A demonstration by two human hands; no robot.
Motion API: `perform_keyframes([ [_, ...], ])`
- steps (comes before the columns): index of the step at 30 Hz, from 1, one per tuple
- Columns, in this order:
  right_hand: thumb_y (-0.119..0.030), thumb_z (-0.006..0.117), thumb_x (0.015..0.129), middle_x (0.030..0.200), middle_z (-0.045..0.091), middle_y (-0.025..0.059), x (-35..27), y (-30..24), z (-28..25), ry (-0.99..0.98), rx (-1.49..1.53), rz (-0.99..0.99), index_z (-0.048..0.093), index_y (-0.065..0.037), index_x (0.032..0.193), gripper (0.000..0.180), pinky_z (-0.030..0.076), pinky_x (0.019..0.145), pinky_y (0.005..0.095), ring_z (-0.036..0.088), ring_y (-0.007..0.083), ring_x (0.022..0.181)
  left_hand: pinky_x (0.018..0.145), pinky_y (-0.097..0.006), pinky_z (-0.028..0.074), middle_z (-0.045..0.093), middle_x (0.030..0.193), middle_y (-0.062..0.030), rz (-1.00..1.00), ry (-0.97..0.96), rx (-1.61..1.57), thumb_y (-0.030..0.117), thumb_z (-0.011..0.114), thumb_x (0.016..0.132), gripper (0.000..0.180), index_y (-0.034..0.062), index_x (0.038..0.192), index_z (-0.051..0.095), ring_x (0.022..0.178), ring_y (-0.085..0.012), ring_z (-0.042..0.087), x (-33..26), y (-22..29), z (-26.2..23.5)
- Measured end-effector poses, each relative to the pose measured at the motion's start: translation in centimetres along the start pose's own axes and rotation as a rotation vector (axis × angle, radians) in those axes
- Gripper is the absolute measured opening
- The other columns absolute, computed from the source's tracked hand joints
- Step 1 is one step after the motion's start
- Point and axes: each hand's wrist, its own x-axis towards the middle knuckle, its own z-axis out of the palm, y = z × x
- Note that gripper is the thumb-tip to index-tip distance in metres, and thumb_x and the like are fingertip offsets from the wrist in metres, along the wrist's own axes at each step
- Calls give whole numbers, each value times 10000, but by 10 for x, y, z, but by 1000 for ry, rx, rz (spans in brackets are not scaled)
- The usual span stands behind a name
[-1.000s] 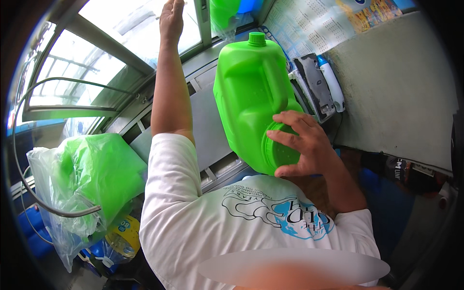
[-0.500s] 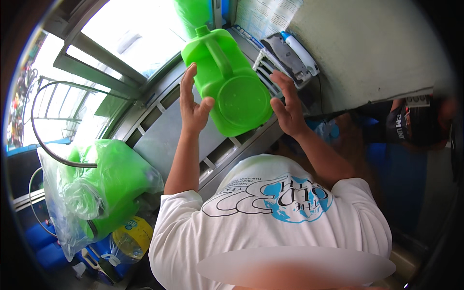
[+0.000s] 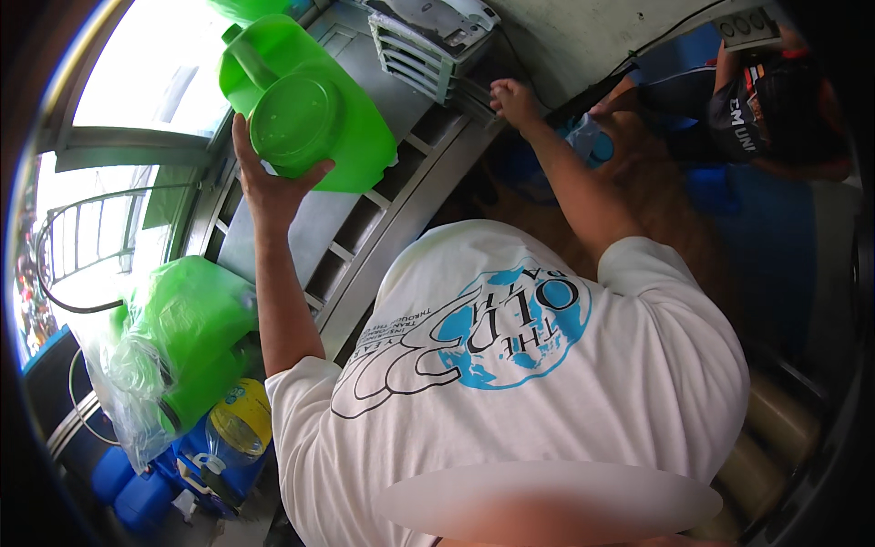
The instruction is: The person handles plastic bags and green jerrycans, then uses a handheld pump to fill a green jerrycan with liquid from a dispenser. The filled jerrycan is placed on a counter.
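Observation:
A large bright green plastic jug (image 3: pixel 354 128), with a moulded handle and a round disc on the side facing me, is on the metal counter by the window. My left hand (image 3: pixel 273 187) is at its near left edge, thumb and fingers spread wide, and the thumb appears to touch the plastic. From this angle I cannot see whether the hand bears any of its weight. To the right, apart from the jug, my right hand (image 3: pixel 517 102) is raised with its fingers curled in. No object shows in it. It is nearest to a grey slotted rack (image 3: pixel 415 59).
More green jugs in a clear plastic bag (image 3: pixel 196 319) stand at the left. Below them are a yellow-labelled clear container (image 3: pixel 239 419) and blue containers (image 3: pixel 141 497). A curved hose (image 3: pixel 87 307) hangs by the window. Another person (image 3: pixel 775 109) is at the upper right.
My right hand has moved away from the jug and its fingers have curled in. My left hand stays spread beside the jug. The whole view has turned, shifting the jug toward the upper left.

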Motion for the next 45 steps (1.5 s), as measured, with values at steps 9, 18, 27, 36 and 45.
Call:
perform_keyframes([
  [9,-245,539,865,1070,664,183,84,8,0,-119,-1054,-353,657,-69,1088,307,501,885,462,622,357,1032,985,-431,462,493,1354,-180,-34,17,107,305,950,508,1243,78,1477,204,1204,-318,538,-22,32,12],
  [18,-297,569,878,1077,662,169,141,44,18,-179,-1336,-856,664,-165,1099,274,501,876,473,615,377,1015,977,-418,467,474,1362,-184,-86,70,78,313,952,508,1292,63,1486,147,1195,-303,531,-72,66,14],
  [27,-303,601,862,1059,668,169,134,51,-4,-34,-904,-590,660,-149,1111,299,504,864,472,621,369,1018,1056,-446,391,437,1417,-192,-130,-80,20,433,916,545,1190,54,1466,264,1270,-321,472,-114,109,-14],
  [36,-287,724,794,900,694,114,64,-9,-19,1,-460,-314,674,-47,955,293,513,732,365,659,272,832,1068,-446,376,496,1381,-162,-269,117,147,472,756,785,807,17,1373,442,1262,-295,493,10,6,-45],
  [45,-254,734,847,836,652,-14,50,-41,-26,-302,144,-56,652,-76,937,216,492,640,213,601,53,758,833,-252,486,700,1023,-76,-594,-71,-237,368,685,871,527,22,1256,590,919,-135,644,84,-53,-3],
])
